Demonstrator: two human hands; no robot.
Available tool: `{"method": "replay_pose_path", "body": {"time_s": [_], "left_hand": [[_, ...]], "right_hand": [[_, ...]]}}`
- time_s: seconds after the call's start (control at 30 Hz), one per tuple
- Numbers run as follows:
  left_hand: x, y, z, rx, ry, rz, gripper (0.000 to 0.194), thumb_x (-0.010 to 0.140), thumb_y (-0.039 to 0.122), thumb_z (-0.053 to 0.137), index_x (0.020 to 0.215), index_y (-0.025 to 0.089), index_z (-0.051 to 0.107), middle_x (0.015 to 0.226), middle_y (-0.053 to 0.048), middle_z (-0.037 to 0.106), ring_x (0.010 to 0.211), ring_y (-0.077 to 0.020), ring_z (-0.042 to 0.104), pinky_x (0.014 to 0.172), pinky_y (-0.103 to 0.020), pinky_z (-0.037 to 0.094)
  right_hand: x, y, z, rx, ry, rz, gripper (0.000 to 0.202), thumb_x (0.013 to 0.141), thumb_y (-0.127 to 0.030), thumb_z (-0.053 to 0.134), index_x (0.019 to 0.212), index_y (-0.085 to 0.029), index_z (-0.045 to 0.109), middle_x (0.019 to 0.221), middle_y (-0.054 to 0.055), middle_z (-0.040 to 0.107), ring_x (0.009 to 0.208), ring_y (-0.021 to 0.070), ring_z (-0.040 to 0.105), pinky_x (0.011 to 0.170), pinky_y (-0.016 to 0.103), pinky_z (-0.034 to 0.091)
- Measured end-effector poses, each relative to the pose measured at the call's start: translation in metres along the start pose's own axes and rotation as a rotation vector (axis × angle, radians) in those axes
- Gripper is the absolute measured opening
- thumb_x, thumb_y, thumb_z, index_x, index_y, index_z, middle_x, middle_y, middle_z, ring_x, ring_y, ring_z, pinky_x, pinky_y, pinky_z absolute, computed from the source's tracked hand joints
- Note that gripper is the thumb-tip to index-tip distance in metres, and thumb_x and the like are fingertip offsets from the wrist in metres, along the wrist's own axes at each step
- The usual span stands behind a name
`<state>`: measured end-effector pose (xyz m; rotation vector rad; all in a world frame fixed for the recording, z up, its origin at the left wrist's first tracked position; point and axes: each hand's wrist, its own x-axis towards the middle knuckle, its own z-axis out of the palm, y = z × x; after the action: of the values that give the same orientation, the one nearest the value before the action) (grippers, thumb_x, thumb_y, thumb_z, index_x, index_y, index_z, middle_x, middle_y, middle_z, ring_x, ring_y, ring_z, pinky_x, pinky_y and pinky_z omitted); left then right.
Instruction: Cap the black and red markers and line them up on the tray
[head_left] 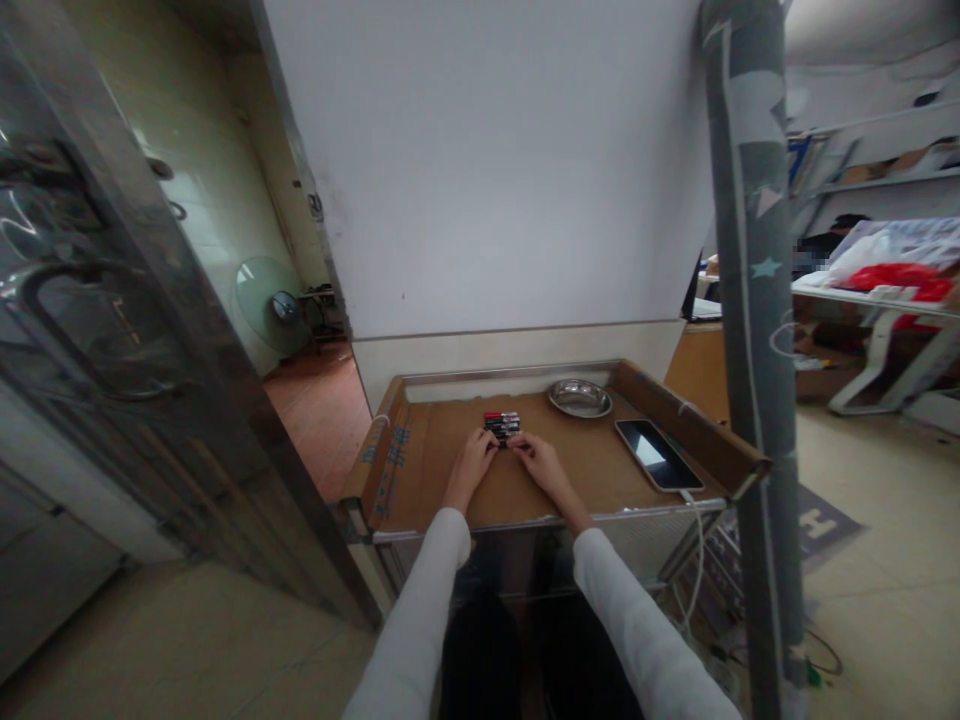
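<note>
Several slim pens (501, 424), red at the far side and black nearer me, lie side by side in a small stack of rows on the brown cardboard (431, 475). My left hand (472, 462) is closed at the left end of the nearest black pen, thumb and fingers pinched together. At its right end, the fingers of my right hand (537, 460) are pinched too. My fingertips partly cover this pen, so its full length does not show. Both hands rest low, close to the cardboard.
A round metal dish (580, 398) stands at the back right of the cardboard-lined cart. To the right lies a phone (658, 455) with a white cable (699, 560) hanging over the front edge. Raised cardboard sides (690, 425) border the cart. A grey pipe (759, 300) rises beside it.
</note>
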<state>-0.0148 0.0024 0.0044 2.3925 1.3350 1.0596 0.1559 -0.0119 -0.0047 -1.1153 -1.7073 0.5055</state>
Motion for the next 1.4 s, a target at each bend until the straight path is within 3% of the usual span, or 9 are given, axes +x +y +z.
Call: {"method": "replay_pose_path", "body": {"time_s": [0.07,0.13,0.23,0.37,0.57,0.83,0.93,1.27,1.4], "left_hand": [[0.000,-0.002,0.002,0.003,0.002,-0.001,0.009,0.083,0.012,0.051,0.084,0.020,0.056,0.095,-0.003,0.053,0.095,-0.0173,0.051,0.087,-0.031,0.043],[0.000,-0.003,0.003,0.008,0.017,-0.002,0.012,0.083,0.011,0.050,0.084,0.020,0.058,0.095,-0.004,0.053,0.096,-0.0174,0.050,0.088,-0.032,0.043],[-0.001,-0.002,0.001,0.004,0.041,0.009,0.017,0.083,0.008,0.047,0.084,0.020,0.059,0.093,-0.004,0.053,0.096,-0.0173,0.051,0.089,-0.033,0.043],[-0.001,0.003,-0.002,-0.006,0.027,0.070,0.017,0.082,0.008,0.049,0.087,0.020,0.060,0.095,-0.004,0.055,0.097,-0.0171,0.051,0.090,-0.033,0.042],[0.001,0.004,-0.003,0.057,-0.046,0.117,0.009,0.081,0.023,0.059,0.090,0.021,0.062,0.096,-0.004,0.055,0.095,-0.0187,0.050,0.089,-0.035,0.041],[0.001,0.006,-0.004,0.115,-0.030,0.119,0.015,0.083,0.020,0.057,0.098,0.022,0.060,0.100,-0.004,0.054,0.097,-0.0190,0.049,0.088,-0.035,0.041],[0.001,0.006,-0.005,0.126,-0.033,0.113,0.009,0.083,0.020,0.057,0.091,0.021,0.061,0.097,-0.004,0.054,0.096,-0.0185,0.049,0.087,-0.034,0.041],[-0.001,0.006,-0.003,0.201,0.081,0.007,0.008,0.085,0.017,0.050,0.090,0.019,0.056,0.095,-0.005,0.054,0.095,-0.0190,0.050,0.089,-0.036,0.040],[-0.006,0.006,-0.001,0.354,0.252,-0.269,0.021,0.088,0.017,0.036,0.095,0.013,0.056,0.098,-0.014,0.057,0.099,-0.0246,0.052,0.090,-0.042,0.040]], "right_hand": [[0.000,0.001,0.004,-0.020,-0.118,-0.060,0.024,0.077,-0.016,0.049,0.094,-0.021,0.064,0.096,0.005,0.068,0.088,0.0162,0.061,0.082,0.031,0.046],[-0.001,0.004,0.006,-0.042,-0.147,-0.081,0.030,0.076,-0.013,0.050,0.102,-0.021,0.062,0.101,0.005,0.066,0.091,0.0159,0.061,0.084,0.031,0.045],[-0.001,0.011,0.006,-0.165,-0.058,-0.064,0.030,0.074,-0.014,0.056,0.103,-0.020,0.060,0.102,0.006,0.064,0.092,0.0185,0.058,0.084,0.034,0.044],[-0.001,0.016,0.003,-0.335,0.000,-0.061,0.017,0.074,-0.017,0.061,0.090,-0.018,0.062,0.091,0.007,0.063,0.089,0.0214,0.055,0.082,0.036,0.043],[-0.001,0.018,0.007,-0.231,-0.005,-0.095,0.015,0.076,-0.011,0.053,0.086,-0.019,0.061,0.088,0.006,0.063,0.087,0.0186,0.056,0.081,0.033,0.044],[0.000,0.017,0.009,-0.170,-0.024,-0.129,0.025,0.076,-0.007,0.045,0.091,-0.019,0.061,0.094,0.006,0.063,0.091,0.0174,0.057,0.085,0.032,0.044],[-0.001,0.014,0.008,-0.204,-0.033,-0.127,0.026,0.077,-0.007,0.043,0.091,-0.020,0.061,0.094,0.005,0.063,0.091,0.0170,0.057,0.086,0.032,0.043],[-0.003,-0.006,0.007,-0.616,0.075,0.038,0.029,0.085,-0.010,0.032,0.100,-0.016,0.056,0.098,0.012,0.059,0.093,0.0192,0.055,0.084,0.029,0.043],[-0.008,-0.005,0.008,-0.723,0.146,0.059,0.036,0.086,-0.012,0.030,0.116,-0.011,0.050,0.109,0.015,0.058,0.103,0.0212,0.054,0.088,0.031,0.042]]}}
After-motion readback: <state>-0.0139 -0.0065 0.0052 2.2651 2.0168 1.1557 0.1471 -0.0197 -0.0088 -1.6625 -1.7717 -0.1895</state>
